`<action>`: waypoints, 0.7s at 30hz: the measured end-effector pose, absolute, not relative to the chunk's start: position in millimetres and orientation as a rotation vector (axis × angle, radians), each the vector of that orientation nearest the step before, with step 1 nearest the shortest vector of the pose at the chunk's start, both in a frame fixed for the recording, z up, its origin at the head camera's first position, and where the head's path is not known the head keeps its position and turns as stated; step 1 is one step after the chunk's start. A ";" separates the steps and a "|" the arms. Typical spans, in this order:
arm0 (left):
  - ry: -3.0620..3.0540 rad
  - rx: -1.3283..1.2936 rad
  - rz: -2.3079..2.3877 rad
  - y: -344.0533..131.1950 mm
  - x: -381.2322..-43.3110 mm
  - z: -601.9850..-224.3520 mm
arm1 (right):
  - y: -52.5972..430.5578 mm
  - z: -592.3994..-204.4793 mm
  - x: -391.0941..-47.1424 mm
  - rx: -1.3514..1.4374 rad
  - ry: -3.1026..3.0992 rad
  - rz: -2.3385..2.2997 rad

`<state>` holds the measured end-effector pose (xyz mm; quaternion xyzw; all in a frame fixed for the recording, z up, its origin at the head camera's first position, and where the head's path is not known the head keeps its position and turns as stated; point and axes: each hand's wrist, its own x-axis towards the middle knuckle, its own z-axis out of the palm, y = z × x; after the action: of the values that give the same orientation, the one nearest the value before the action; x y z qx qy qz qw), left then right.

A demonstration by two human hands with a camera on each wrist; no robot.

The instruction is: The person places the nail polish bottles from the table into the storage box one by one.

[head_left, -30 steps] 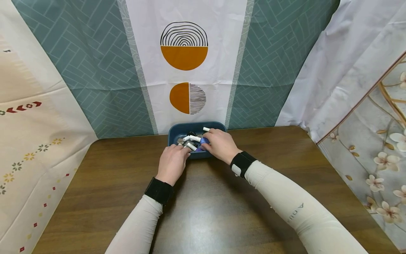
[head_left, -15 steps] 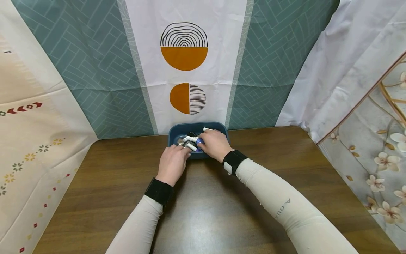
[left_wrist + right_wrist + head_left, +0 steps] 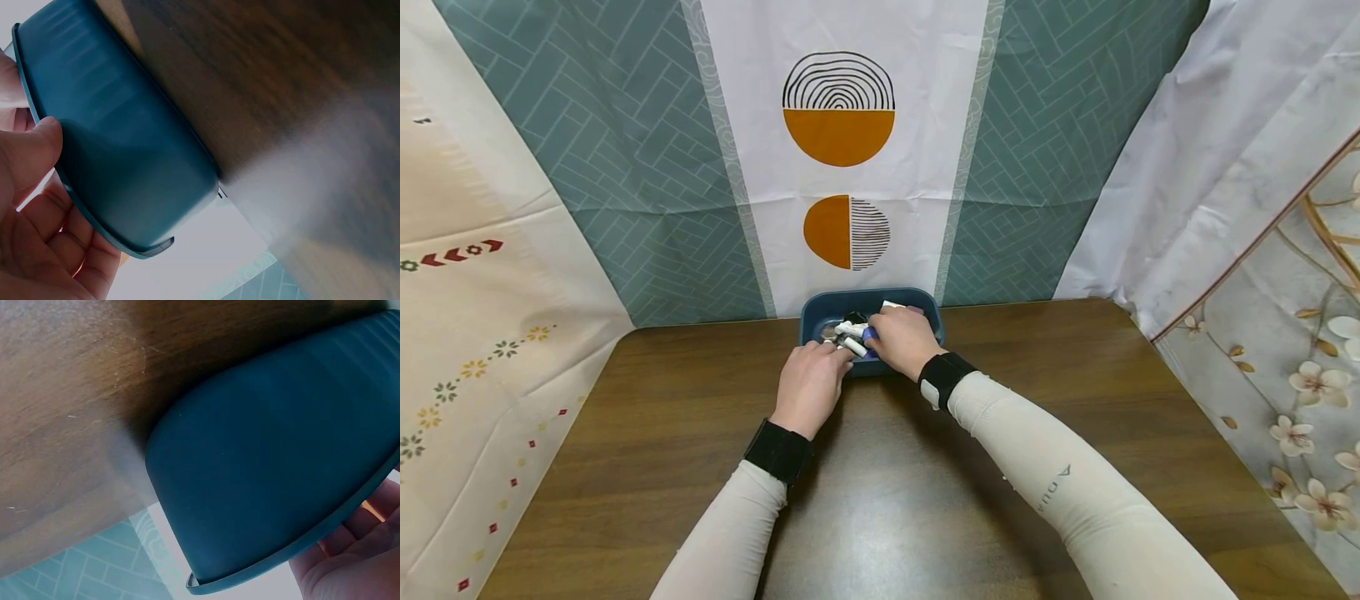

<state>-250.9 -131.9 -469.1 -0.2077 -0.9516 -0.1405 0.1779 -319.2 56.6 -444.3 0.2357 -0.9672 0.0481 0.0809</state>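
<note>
A dark blue plastic bin (image 3: pixel 895 367) stands at the table's back edge. It holds white sticks with blue-purple parts, a black item and small clear or grey pieces. My left hand (image 3: pixel 811 379) grips the bin's near rim, its thumb (image 3: pixel 47 140) on the outer wall and the other fingers inside. My right hand (image 3: pixel 907 343) reaches over the right side into the bin, thumb and index finger at a white-and-blue stick (image 3: pixel 869 334). Its other fingers (image 3: pixel 340 540) are behind the rim in the right wrist view; the stick is hidden there by the bin wall.
The brown wooden table (image 3: pixel 865 500) spreads out before the bin. A patterned cloth (image 3: pixel 868 233) hangs right behind the bin, with a cream cloth (image 3: pixel 497 400) at the left and a floral one (image 3: pixel 1285 392) at the right.
My right hand has moved a little left inside the bin, and the white-and-blue stick at its fingertips has shifted left with it. The left hand stays at the rim.
</note>
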 end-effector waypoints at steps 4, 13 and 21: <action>-2.705 -0.580 -0.397 -131.6 -250.8 -469.1 | 54.6 -442.2 -319.1 0.696 -2.909 0.121; -2.711 -0.577 -0.398 -130.8 -250.4 -467.9 | 52.5 -440.0 -319.7 0.683 -2.937 0.099; -2.695 -0.585 -0.398 -131.4 -249.6 -467.5 | 50.4 -439.2 -318.9 0.667 -2.946 0.072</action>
<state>-249.6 -131.4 -467.5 -0.2066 -0.9520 -0.1406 0.1768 -318.9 50.4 -439.2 0.2203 -0.9733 0.0236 0.0602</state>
